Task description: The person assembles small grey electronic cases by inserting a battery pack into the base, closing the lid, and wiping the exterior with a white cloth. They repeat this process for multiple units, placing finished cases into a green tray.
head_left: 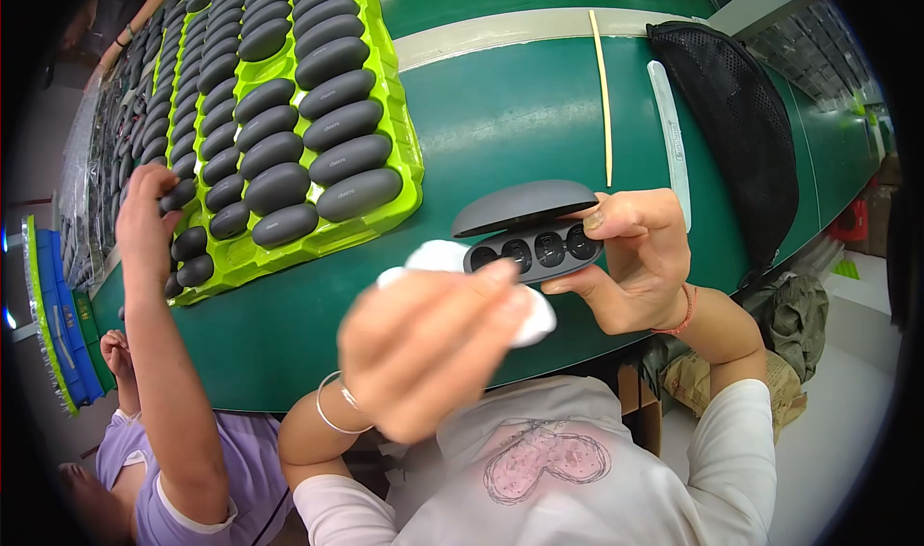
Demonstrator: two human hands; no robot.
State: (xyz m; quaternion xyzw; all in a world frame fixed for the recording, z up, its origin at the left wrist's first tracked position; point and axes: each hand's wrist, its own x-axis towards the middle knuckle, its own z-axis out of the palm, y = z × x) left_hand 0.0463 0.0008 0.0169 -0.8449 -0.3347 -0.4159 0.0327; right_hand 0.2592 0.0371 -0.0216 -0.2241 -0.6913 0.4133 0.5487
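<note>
My right hand grips a dark grey oval case by its right end, thumb below and fingers at the side. The hinged lid is raised, and several round black recesses or pieces show inside; I cannot tell which. In front of the case's left part is my left hand, slightly blurred, its fingers pressed together around a white cloth. The fingertips reach the case's front edge. Parts of the cloth stick out behind and to the right of those fingers.
To the left, a lime green tray holds rows of dark oval cases. A co-worker's hand reaches over its near left corner. A wooden stick, a pale flat strip and a black mesh pouch lie on the green table.
</note>
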